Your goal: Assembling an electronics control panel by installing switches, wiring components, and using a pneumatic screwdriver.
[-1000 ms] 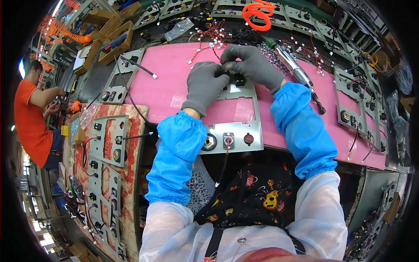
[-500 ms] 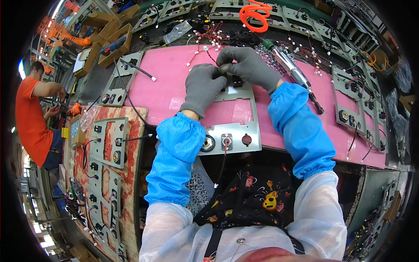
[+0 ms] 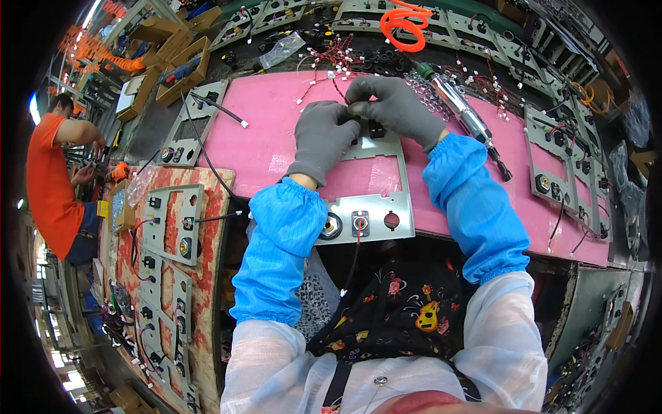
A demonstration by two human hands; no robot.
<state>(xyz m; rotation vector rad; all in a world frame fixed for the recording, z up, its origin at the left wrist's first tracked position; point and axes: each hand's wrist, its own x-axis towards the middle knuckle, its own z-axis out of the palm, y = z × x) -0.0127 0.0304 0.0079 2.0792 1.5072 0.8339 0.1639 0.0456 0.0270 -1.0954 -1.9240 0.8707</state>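
Observation:
A grey metal panel (image 3: 378, 229) with a large rectangular cutout lies in front of me, its near edge at the pink mat's front edge. Both my gloved hands meet over its far end. My left hand (image 3: 324, 138) has its fingers curled together there. My right hand (image 3: 396, 109) pinches thumb and forefinger close beside them; what lies between the fingertips is hidden. A thin red wire lead (image 3: 337, 85) runs into this spot from the far side. A black switch-like part (image 3: 376, 130) sits on the panel under my right hand. Near me, a round socket (image 3: 360, 223) carries a hanging cable.
A power screwdriver (image 3: 463, 110) lies right of my right hand, beside loose metal nuts (image 3: 427, 96). Wire leads (image 3: 338, 55) are heaped beyond the pink mat (image 3: 255, 131). More fitted panels (image 3: 172, 224) stand left and right. A person in orange (image 3: 56, 186) works at far left.
Both hands and the panel have shifted very slightly to the right. The fingers stay together at the same spot. The person at left has moved their head and arm a little.

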